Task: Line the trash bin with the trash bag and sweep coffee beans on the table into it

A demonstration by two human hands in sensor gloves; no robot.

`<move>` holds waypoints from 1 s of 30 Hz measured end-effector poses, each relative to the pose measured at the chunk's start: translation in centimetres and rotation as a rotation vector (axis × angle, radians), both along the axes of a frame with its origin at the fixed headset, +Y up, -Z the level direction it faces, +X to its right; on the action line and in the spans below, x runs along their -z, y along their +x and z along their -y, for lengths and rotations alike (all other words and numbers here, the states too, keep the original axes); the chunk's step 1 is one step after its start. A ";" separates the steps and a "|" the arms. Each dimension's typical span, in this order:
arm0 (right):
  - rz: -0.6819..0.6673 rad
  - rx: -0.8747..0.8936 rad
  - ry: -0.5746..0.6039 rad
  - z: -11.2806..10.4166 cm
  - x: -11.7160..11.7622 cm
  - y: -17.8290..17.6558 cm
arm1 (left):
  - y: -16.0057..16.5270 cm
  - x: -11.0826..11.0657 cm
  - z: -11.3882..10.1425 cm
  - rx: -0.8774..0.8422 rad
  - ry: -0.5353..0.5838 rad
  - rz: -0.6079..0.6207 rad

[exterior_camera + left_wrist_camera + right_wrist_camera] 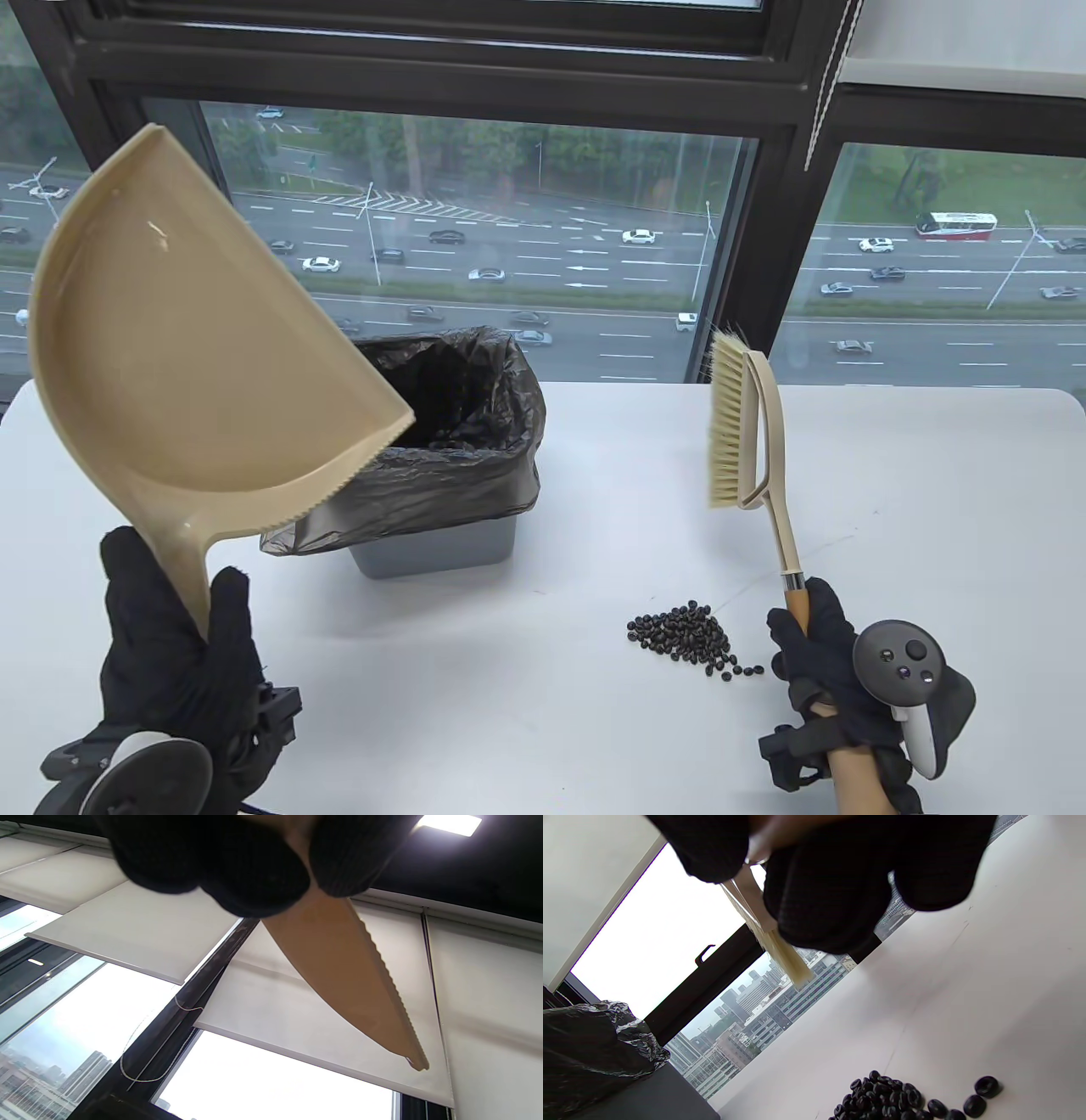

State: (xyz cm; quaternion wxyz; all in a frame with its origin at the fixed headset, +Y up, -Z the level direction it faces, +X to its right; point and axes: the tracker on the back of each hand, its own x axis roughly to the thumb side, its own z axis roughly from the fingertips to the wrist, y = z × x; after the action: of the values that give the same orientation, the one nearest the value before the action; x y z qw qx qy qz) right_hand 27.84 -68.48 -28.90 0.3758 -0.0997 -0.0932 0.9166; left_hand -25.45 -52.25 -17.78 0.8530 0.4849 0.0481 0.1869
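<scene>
My left hand [174,645] grips the handle of a beige dustpan [187,340], raised upright above the table's left side; the left wrist view shows its toothed edge [382,984] against the blinds. My right hand [819,654] grips the wooden handle of a beige brush [747,424], held upright with bristles facing left, well above the table. A grey trash bin [441,543] lined with a black trash bag [458,416] stands at centre, partly behind the dustpan. A small pile of dark coffee beans [691,638] lies on the white table, just left of my right hand, also in the right wrist view [886,1099].
The white table [933,526] runs to a large window [526,221] at the back. A blind cord [827,76] hangs at the upper right. A tracker [904,671] sits on my right hand.
</scene>
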 end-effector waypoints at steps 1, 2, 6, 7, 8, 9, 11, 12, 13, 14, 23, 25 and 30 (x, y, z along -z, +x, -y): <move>-0.004 0.005 -0.006 0.0 0.0 0.0 | 1.0 0.1 -0.3 0.031 -0.010 0.020; -0.006 0.008 -0.008 0.0 0.0 0.0 | 1.6 0.1 -0.3 0.040 -0.017 0.039; -0.007 0.014 -0.012 0.0 0.0 0.0 | 4.8 0.9 0.0 0.044 -0.102 0.233; -0.006 0.014 -0.011 0.0 0.0 0.0 | 5.7 1.4 0.4 0.045 -0.142 0.307; -0.005 0.015 -0.009 0.0 0.0 0.1 | 6.4 1.8 0.8 0.043 -0.191 0.373; -0.004 0.017 -0.008 0.0 -0.1 0.1 | 7.0 2.2 1.2 0.047 -0.226 0.415; -0.002 0.022 -0.006 0.0 -0.1 0.2 | 8.4 3.0 2.3 0.080 -0.312 0.489; 0.000 0.023 -0.006 0.0 -0.1 0.2 | 9.2 3.6 3.1 0.104 -0.359 0.517; 0.001 0.023 -0.006 0.0 -0.1 0.3 | 9.8 4.0 3.8 0.120 -0.393 0.528; 0.002 0.024 -0.008 0.0 0.0 0.3 | 10.6 4.6 4.9 0.144 -0.438 0.535; -0.010 0.025 -0.032 0.1 0.0 0.3 | 11.8 9.7 13.5 0.139 -0.852 0.575; -0.007 0.022 -0.034 0.1 0.1 0.3 | 11.4 10.4 15.2 0.108 -0.915 0.567; -0.001 0.021 -0.051 0.4 0.1 0.2 | 10.0 11.9 18.3 0.013 -1.075 0.549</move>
State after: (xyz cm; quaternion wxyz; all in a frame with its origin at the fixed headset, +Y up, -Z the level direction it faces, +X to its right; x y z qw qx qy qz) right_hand 28.08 -68.88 -29.02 0.3826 -0.1098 -0.0685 0.9148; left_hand -15.49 -70.52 -29.72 0.9610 -0.0797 -0.0889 0.2494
